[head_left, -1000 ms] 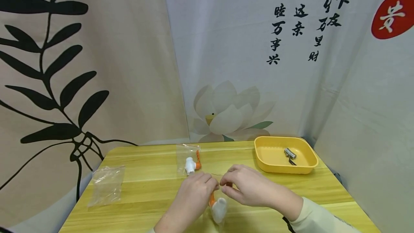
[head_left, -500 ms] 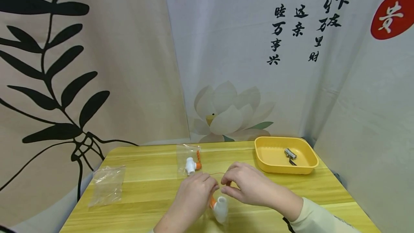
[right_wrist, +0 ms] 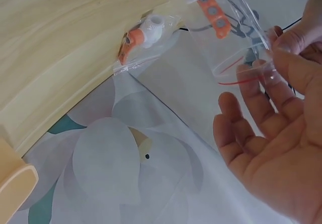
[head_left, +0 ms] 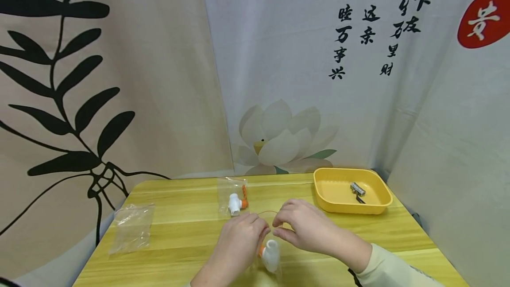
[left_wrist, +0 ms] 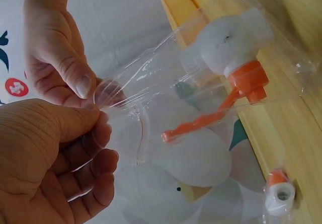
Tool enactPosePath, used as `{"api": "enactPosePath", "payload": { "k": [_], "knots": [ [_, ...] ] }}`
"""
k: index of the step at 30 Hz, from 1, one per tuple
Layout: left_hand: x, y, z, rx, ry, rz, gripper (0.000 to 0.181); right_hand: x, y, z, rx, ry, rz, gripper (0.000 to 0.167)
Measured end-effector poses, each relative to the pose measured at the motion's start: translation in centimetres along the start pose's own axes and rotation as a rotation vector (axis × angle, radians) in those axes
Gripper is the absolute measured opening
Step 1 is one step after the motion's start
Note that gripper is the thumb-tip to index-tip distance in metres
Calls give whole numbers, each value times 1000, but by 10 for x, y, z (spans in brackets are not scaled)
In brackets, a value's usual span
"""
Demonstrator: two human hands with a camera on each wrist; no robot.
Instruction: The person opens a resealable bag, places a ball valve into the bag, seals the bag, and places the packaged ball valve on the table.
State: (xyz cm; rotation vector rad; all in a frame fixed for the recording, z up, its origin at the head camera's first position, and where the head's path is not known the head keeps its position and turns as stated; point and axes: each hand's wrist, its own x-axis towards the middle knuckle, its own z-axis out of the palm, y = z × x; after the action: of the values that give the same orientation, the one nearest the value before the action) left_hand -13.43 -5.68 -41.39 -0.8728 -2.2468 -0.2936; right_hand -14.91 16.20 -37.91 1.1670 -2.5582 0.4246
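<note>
A clear zip bag (left_wrist: 146,78) with a red seal line holds a white valve (left_wrist: 226,40) with an orange handle (left_wrist: 196,126). My left hand (left_wrist: 55,158) pinches the bag's mouth between thumb and forefinger, its other fingers curled. Opposite it, my right hand (left_wrist: 58,58) pinches the same mouth; in the right wrist view this hand (right_wrist: 282,118) has thumb and forefinger on the plastic. Seen from the head, the white valve (head_left: 271,256) hangs below the left hand (head_left: 239,242), close to the right hand (head_left: 311,229).
Behind the hands a second bagged valve (head_left: 235,204) lies on the wooden table (head_left: 183,216). An empty clear bag (head_left: 132,229) lies at the left. The yellow tray (head_left: 352,207) at the back right holds small metal parts (head_left: 357,189).
The hanging valve has shifted and turned slightly, and less of its orange part shows. Both hands stay almost in place on the bag's mouth; the red seal line now arches between them.
</note>
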Motion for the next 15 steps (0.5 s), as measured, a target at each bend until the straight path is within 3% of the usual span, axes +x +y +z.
{"api": "enactPosePath", "payload": {
  "k": [9,15],
  "knots": [
    [-2,2,2,26,1,-12,19,-3,-1,13,-36,63,77,11],
    [-4,4,5,14,36,-35,19,-2,-4,16,-51,87,162,11]
  ]
}}
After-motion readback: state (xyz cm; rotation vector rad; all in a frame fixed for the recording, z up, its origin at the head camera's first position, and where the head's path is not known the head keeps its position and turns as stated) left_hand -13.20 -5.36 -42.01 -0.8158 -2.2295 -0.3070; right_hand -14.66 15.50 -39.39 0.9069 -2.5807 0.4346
